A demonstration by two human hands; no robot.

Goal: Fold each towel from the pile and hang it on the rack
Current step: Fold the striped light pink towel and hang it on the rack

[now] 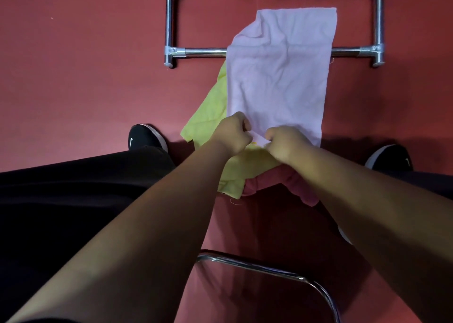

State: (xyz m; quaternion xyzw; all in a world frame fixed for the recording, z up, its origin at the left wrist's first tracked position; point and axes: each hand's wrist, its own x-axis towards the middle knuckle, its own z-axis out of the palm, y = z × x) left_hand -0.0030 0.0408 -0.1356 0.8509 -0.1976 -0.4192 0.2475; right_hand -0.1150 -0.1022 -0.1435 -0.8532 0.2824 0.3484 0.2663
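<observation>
Pinching the pink towel [277, 77] by its near edge, left grip [232, 133] and right grip [285, 146] sit close.

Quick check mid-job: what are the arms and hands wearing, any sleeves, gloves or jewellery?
The left forearm and right forearm are bare to the frame edge, with no sleeves in view. The left hand and right hand wear no gloves, and no watch, bracelet or ring shows.

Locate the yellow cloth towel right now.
Head view, centre: the yellow cloth towel lies on the red floor, partly under the pale lilac towel, poking out on its left beneath the left hand.
</observation>
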